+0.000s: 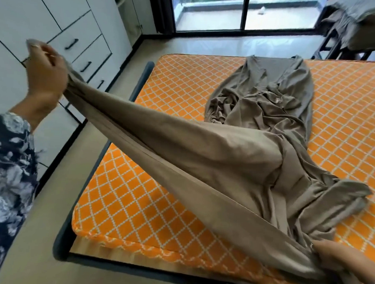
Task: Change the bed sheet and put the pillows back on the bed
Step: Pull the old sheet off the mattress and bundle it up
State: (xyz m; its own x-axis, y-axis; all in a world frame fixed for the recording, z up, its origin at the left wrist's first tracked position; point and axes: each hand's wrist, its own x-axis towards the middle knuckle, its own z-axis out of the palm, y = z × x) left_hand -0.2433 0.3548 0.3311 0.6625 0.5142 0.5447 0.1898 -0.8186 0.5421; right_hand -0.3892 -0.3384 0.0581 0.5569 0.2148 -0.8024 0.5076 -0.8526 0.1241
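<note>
A taupe bed sheet (235, 157) lies bunched along the middle of a bare orange mattress (148, 200) with a white lattice pattern. My left hand (45, 73) is raised off the bed's left side and grips one edge of the sheet, pulling it taut. My right hand (345, 258) grips the same edge low at the near right. The stretched edge runs diagonally between both hands. The far end of the sheet reaches the mattress's far edge. No pillows are in view on the bed.
White wardrobe drawers (78, 49) with black handles line the left wall across a narrow strip of floor. A dark bed frame (64, 239) rims the mattress. A glass balcony door (245, 12) stands beyond. Grey fabric is heaped on furniture (357, 27) at the far right.
</note>
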